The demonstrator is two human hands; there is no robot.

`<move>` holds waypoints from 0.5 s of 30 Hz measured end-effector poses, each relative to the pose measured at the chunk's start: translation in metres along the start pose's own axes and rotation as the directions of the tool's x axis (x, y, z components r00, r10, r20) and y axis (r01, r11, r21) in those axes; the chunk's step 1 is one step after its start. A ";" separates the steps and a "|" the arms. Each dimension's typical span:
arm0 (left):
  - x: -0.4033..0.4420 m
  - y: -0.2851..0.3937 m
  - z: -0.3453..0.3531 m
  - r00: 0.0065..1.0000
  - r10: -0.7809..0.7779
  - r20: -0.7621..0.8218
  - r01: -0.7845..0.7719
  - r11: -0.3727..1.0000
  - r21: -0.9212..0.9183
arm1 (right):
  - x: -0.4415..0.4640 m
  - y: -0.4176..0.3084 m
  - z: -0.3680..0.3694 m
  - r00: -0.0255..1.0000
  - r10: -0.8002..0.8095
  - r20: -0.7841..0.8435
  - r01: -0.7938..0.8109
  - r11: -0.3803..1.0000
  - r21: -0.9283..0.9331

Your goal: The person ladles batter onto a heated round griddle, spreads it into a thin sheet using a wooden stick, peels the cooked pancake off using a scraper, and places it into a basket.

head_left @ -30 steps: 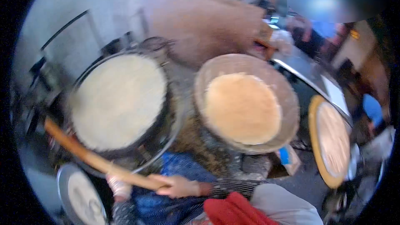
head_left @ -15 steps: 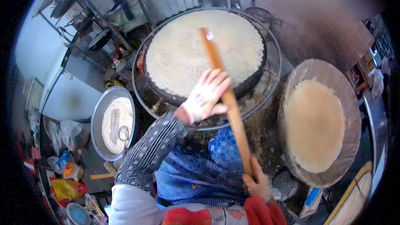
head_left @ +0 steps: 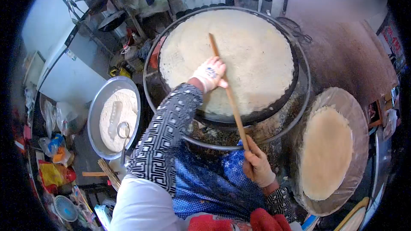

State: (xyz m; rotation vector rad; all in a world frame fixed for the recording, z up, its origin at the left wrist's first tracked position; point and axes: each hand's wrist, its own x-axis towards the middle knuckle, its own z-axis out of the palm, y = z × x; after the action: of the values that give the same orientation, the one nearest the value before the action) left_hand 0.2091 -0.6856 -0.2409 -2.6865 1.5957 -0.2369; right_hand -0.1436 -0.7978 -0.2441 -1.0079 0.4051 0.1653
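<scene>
A large round griddle [head_left: 295, 83] stands in front of me, covered by a thin pale layer of batter [head_left: 252, 51]. Across its near half runs a long wooden stick [head_left: 231, 98], slanting from the middle down toward my lap. My left hand [head_left: 209, 73], in a white glove with bare fingertips, is closed over the stick's upper part, above the batter. Lower down, beside the griddle's near rim, my right hand [head_left: 260, 166] grips the stick's near end. Its palm is partly hidden by its own fingers.
To the left is a metal basin [head_left: 95, 122] of pale flour [head_left: 107, 117] with a ladle [head_left: 123, 130] in it. On the right, a plastic-lined oval container [head_left: 359, 145] holds a thin round flatbread [head_left: 327, 154]. A metal ring [head_left: 309, 90] surrounds the griddle. Bags and a blue basket [head_left: 65, 208] lie lower left.
My left hand has moved from the griddle's near edge farther over the batter. The right hand and the stick's near end have come closer to the griddle. The view has shifted.
</scene>
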 end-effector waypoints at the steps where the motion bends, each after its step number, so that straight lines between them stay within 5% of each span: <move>1: -0.017 -0.013 -0.002 1.000 -0.027 -0.015 0.027 1.000 -0.007 | 0.010 0.005 0.003 1.000 0.014 0.016 -0.013 0.999 -0.040; 4: -0.084 -0.048 0.001 0.990 -0.120 -0.072 0.120 0.993 0.000 | 0.026 0.019 0.022 0.988 0.122 0.089 -0.111 0.986 -0.125; 6: -0.130 -0.060 -0.009 0.980 -0.198 0.018 0.197 0.980 0.031 | 0.032 0.031 0.034 0.983 0.150 0.104 -0.099 0.916 -0.389; 9: -0.203 -0.042 -0.019 0.969 -0.247 0.013 0.245 0.965 0.088 | 0.024 0.086 0.031 0.895 -0.335 0.295 0.446 0.665 -0.599; 10: -0.219 -0.030 -0.017 0.973 -0.231 -0.016 0.231 0.964 0.132 | -0.003 0.060 0.035 0.977 0.012 0.214 0.151 0.671 -0.726; 13: -0.184 0.059 -0.060 0.963 -0.270 0.022 0.269 0.963 0.035 | -0.088 0.071 0.006 0.991 -0.102 0.083 0.123 0.501 -0.857; 14: -0.159 0.088 -0.065 0.985 -0.135 -0.110 0.126 0.988 -0.086 | -0.116 0.084 -0.010 0.977 -0.213 0.022 0.124 0.476 -0.871; 15: -0.122 0.114 -0.071 0.985 0.018 -0.174 -0.058 0.971 -0.231 | -0.135 0.090 -0.023 0.923 0.067 -0.380 -0.245 0.862 -0.444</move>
State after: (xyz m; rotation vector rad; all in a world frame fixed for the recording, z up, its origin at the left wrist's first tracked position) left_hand 0.0423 -0.6287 -0.1955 -2.8755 1.8293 -0.3030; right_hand -0.3012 -0.7624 -0.2715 -1.5127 0.8059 0.2437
